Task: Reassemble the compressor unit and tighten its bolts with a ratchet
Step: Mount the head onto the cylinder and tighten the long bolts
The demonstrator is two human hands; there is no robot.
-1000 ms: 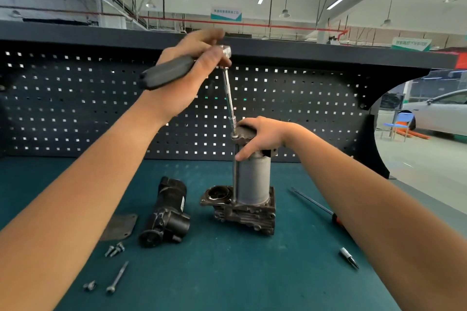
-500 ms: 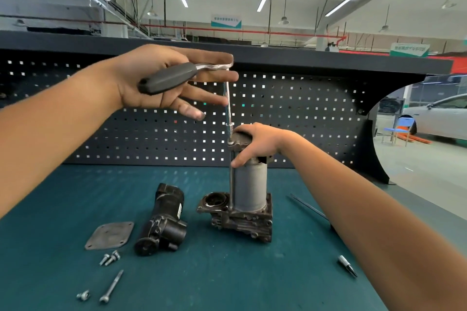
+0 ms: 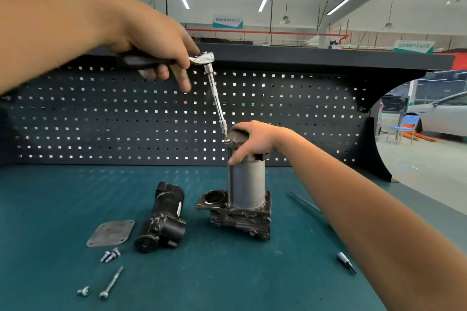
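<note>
The left hand grips the black handle of a chrome ratchet, fingers loosely curled, and its long extension bar slants down to the top of the grey cylindrical compressor unit. The unit stands upright on the teal bench mat, with the right hand clasped over its cap. A black motor housing, a flat grey plate and loose bolts lie to its left.
</note>
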